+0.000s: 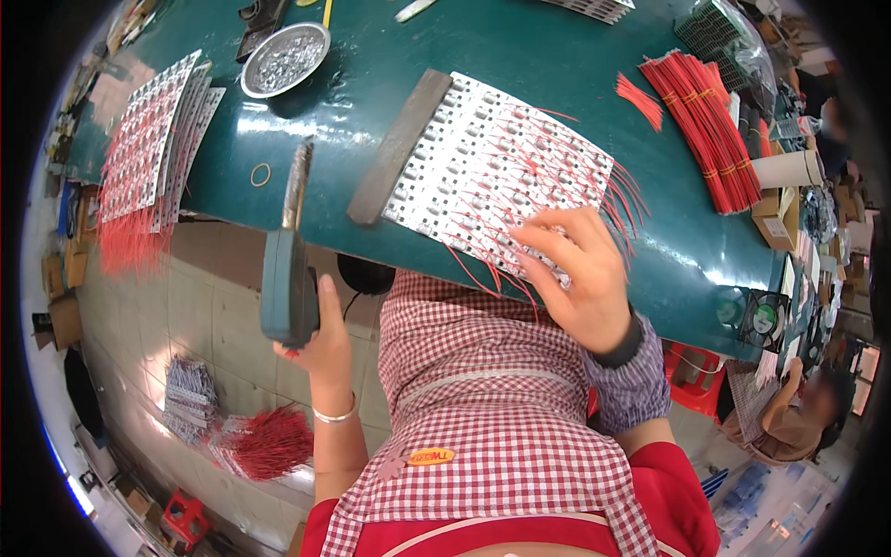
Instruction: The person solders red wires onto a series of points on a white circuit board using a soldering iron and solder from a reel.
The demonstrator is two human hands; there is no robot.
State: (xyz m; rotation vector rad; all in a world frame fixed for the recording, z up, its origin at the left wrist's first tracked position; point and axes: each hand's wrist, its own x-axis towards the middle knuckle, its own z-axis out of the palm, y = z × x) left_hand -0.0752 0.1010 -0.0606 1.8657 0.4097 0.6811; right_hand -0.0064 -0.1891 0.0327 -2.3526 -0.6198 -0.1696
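Note:
In my left hand [325, 348] is a soldering gun [286, 288] with a grey-green body. Its metal tip points up and away, beside the table's near edge. My right hand [583, 274] is over the near right part of a white circuit board panel [445, 158], its fingers curled and pinching at a red wire [506, 243]; the exact grip is hard to see. Rows of small parts cover the panel, and many thin red wires spread from its right half. A dark bar [399, 153] lies along the panel's left edge.
Wired panels [153, 139] stand stacked at the left table edge. A metal bowl [286, 60] of shiny bits sits far left, near a rubber band [261, 174]. Bundled red wires [701, 130] lie right. More bundles [264, 441] are on the floor. Another person [789, 408] sits right.

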